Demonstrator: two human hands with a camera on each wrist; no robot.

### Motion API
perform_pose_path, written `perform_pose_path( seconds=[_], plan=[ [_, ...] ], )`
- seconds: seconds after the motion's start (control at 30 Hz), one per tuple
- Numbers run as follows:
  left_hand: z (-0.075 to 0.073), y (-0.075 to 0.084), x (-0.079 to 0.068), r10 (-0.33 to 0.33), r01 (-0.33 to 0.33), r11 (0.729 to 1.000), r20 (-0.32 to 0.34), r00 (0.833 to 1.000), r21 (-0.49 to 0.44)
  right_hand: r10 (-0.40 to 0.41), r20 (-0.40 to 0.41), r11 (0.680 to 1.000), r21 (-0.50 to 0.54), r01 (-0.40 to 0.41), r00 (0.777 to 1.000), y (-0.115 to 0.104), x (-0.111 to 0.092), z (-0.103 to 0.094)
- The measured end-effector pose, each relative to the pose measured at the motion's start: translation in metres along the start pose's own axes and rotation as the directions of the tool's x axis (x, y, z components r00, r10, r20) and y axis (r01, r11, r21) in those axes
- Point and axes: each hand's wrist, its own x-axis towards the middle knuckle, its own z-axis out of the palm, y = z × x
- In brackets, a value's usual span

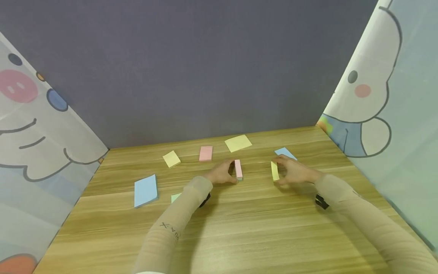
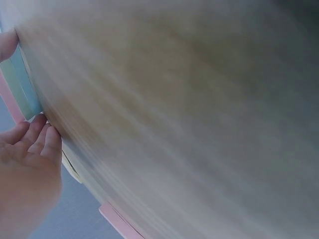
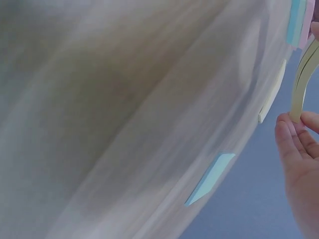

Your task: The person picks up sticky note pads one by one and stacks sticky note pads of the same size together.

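Observation:
Between the thumb and fingers of my left hand (image 1: 222,173) is a narrow stack of sticky note pads (image 1: 238,170), pink on top. In the left wrist view the stack (image 2: 19,89) shows pink, green and blue layers, and its blue side is against the wood. To the right, my right hand (image 1: 292,171) pinches a yellow sticky note pad (image 1: 275,171) by its two ends. The right wrist view shows this yellow pad (image 3: 304,82) slightly bowed, apart from the stack. A blue pad (image 1: 286,153) lies just behind the right hand.
Along the back of the wooden table (image 1: 246,236) lie a small yellow pad (image 1: 171,159), a pink pad (image 1: 206,153) and a larger yellow pad (image 1: 238,143). A large blue pad (image 1: 146,191) is at left. My left forearm partly covers a green pad (image 1: 175,197). A grey panel (image 1: 212,68) stands behind.

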Motion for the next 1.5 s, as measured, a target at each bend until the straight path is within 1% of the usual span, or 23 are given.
perform_pose_path(
  seconds=[0.2,0.37,0.47,0.7,0.93,1.1,1.37,1.5],
  plan=[
    [-0.001,0.001,0.001,0.012,-0.012,1.000,-0.003,1.000,0.026,0.009,0.020,1.000,0.020,-0.009,1.000,-0.008,0.007,-0.004],
    [-0.002,0.002,0.000,0.007,-0.007,0.999,-0.002,1.000,0.040,0.011,0.022,1.000,0.028,-0.011,1.000,-0.014,0.014,-0.004],
    [-0.002,0.002,-0.001,0.006,-0.006,0.999,-0.001,1.000,0.034,-0.006,0.025,1.000,0.024,0.006,1.000,-0.016,0.019,-0.003],
    [-0.001,0.002,-0.002,0.001,-0.001,1.000,0.004,1.000,0.017,-0.004,0.042,0.999,0.036,0.003,0.999,-0.021,0.029,-0.002],
    [-0.001,0.002,-0.001,0.000,0.000,0.999,0.003,1.000,0.035,-0.010,0.037,0.999,0.036,0.009,0.999,-0.024,0.038,0.000],
    [-0.001,0.001,-0.001,-0.011,0.011,0.999,0.007,1.000,0.039,-0.009,0.044,0.998,0.056,0.007,0.999,-0.029,0.044,0.002],
    [-0.001,0.001,0.000,0.019,-0.018,0.998,-0.011,1.000,0.067,0.022,0.059,0.996,0.088,-0.027,0.998,-0.039,0.053,0.004],
    [-0.001,0.002,0.000,0.015,-0.014,0.998,-0.018,1.000,0.064,0.010,0.057,0.997,0.079,-0.014,0.998,-0.041,0.058,0.006]
  ],
)
